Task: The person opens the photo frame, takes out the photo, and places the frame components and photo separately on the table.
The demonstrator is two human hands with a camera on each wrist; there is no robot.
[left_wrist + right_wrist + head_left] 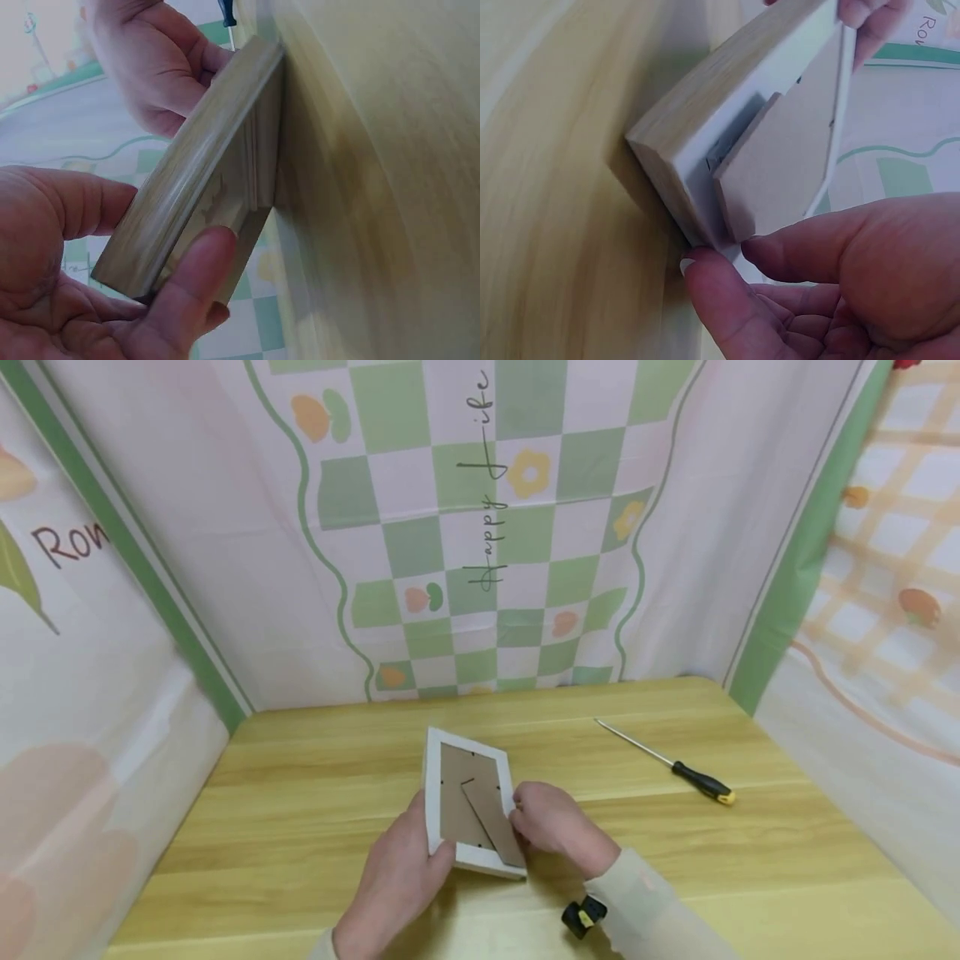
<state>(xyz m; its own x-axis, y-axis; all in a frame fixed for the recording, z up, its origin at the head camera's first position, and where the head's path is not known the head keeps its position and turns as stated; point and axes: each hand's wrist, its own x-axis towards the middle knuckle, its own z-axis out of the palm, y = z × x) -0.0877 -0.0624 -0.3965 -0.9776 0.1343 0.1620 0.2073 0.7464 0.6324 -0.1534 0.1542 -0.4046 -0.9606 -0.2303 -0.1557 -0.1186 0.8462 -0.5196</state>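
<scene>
Left hand (396, 870) clamped on a picture frame (459, 817) at its lower left corner, thumb laid over the back, fingers round the front; the left wrist view shows them across the moulded rim. Right hand (551, 818) pinches the right edge low down, thumb and forefinger tips at the border beside the brown stand leg (495, 820), the other fingers curled in. Frame is held tilted over the near middle of the table (315, 793), backing turned up to the wearer; white border, brown back board, small dark tabs round the opening. Cannot tell whether its lowest corner touches the wood. Small black-and-yellow object (583, 916) just beside the pale right sleeve (660, 906); cannot tell what it is. Well apart to the right, a screwdriver (678, 768) lies on the table, black handle with yellow end nearer the wearer, shaft pointing away and leftward. Beyond the far edge, a green-and-white checked cloth (465, 543) hangs, lettered "Happy Life" sideways.
</scene>
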